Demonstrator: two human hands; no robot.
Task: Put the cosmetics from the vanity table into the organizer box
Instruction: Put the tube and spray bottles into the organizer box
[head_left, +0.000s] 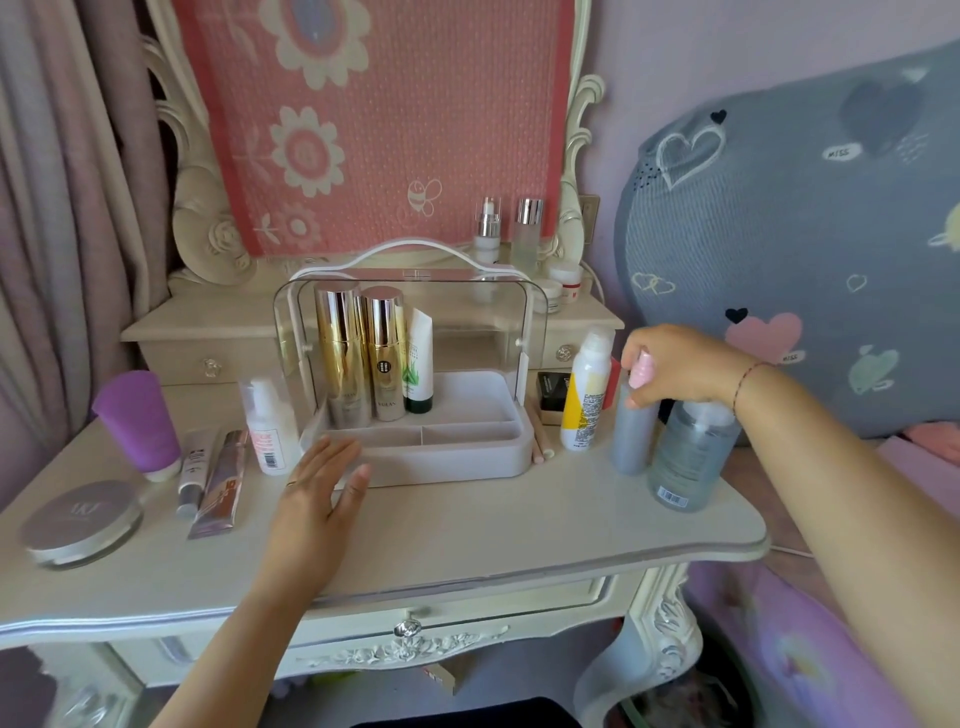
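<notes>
Gold bottles (358, 353) stand in the organizer box (447, 447); right fingers (636, 397) grip grey bottle (631, 436), left fingers (332, 457) spread.

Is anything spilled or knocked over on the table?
Nothing looks spilled. Two tubes lie flat beside the purple tube, which stands on its cap. The bottles stand upright, including the gray bottle that the right hand grips.

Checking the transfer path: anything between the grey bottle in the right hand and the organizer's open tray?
Yes. The yellow-and-white bottle and a small black box stand between the grey bottle, gripped at its pink cap by the right hand, and the organizer box. Lifting over them looks workable; the tray's right half is free.
</notes>
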